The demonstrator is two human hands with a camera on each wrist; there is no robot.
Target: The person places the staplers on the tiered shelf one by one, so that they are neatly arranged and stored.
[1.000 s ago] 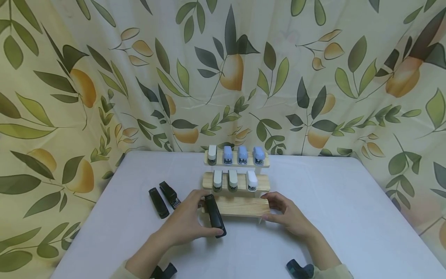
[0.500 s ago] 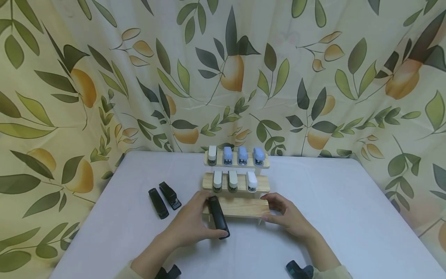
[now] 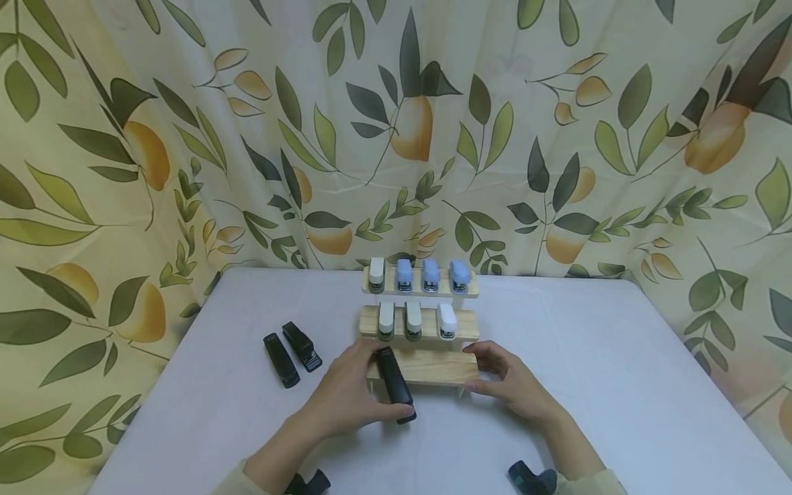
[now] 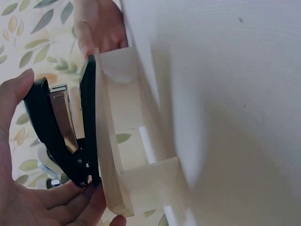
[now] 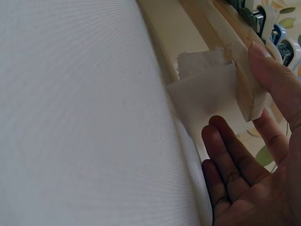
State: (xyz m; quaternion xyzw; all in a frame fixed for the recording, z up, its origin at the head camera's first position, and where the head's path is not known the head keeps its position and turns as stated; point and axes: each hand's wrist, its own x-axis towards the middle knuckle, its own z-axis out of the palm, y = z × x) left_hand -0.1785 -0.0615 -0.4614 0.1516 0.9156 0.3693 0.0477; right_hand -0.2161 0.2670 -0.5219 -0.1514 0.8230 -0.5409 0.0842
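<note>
My left hand (image 3: 349,388) grips a black stapler (image 3: 394,381) lengthwise, thumb at its near end and fingers at its far end. The left wrist view shows that stapler (image 4: 51,125) spread open, its base right along the face of the front wooden shelf (image 3: 442,366). It lies over the left part of this lowest tier. At the shelf's right end, my right hand (image 3: 510,386) pinches the board; the right wrist view shows the thumb (image 5: 263,56) on its face, with other fingers curved below.
Above the front shelf, the middle tier (image 3: 368,323) bears several pale staplers and the top tier (image 3: 473,285) a pale one plus several blue ones. Two more black staplers (image 3: 282,359) lie on the white tablecloth (image 3: 229,412) to the left. A leaf-patterned curtain (image 3: 396,206) hangs behind.
My left hand has carried the black stapler rightward, from the left end of the front shelf further onto it. The right hand stays at the shelf's right end.
</note>
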